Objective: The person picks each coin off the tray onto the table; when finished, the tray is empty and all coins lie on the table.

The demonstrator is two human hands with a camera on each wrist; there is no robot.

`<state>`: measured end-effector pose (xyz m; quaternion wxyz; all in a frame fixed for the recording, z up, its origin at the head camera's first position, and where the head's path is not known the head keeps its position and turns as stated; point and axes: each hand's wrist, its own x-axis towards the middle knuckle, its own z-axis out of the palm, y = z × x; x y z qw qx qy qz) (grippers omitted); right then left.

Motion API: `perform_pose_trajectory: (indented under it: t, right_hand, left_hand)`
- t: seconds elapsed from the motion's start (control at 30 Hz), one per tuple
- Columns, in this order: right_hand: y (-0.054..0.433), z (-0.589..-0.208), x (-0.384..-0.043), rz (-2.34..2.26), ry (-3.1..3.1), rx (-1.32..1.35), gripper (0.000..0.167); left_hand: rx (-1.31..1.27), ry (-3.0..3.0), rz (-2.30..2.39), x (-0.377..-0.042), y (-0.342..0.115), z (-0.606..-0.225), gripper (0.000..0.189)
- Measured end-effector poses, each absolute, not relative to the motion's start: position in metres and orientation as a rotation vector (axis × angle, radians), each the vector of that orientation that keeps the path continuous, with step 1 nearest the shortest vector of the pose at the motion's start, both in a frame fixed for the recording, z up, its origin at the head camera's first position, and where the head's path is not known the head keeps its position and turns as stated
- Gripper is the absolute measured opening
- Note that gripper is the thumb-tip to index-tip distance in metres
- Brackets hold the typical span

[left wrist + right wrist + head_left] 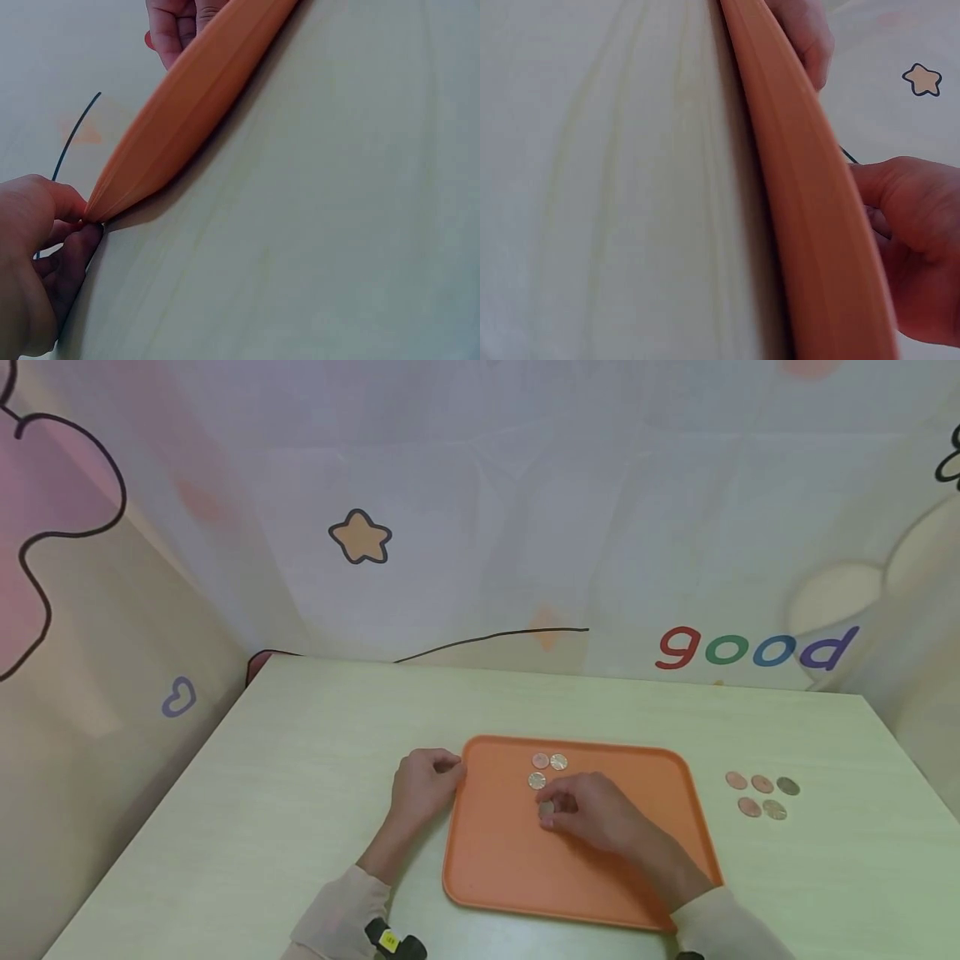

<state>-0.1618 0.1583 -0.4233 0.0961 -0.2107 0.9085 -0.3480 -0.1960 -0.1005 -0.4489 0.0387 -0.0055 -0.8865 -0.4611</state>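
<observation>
My right hand (600,814) is over the middle of the orange tray (510,868), pinching a silvery coin (546,808) between thumb and fingers. Just beyond it, three coins lie on the tray near its far side: a coppery coin (541,761), a paler coin (558,762) beside it, and another pale coin (537,781) nearer to me. At the tray's left edge, my left hand (423,785) grips the rim by the far corner; the left wrist view has its thumb and fingers (69,201) right at that corner. In the right wrist view the tray's side wall hides the coins.
On the pale table (300,760), right of the tray, several loose coins lie in two rows, among them a coppery coin (749,807) and a dark coin (788,786). A printed cloth backdrop (480,527) rises behind the table's far edge.
</observation>
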Motion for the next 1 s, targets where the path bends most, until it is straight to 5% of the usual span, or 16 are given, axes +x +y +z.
perform_pose_trajectory:
  t: [1.0]
  right_hand:
    - [0.175, -0.425, -0.16, -1.492, 2.485, -0.256, 0.035]
  left_hand:
    - [-0.024, -2.717, -1.404, -0.197, -0.1, -0.45, 0.015]
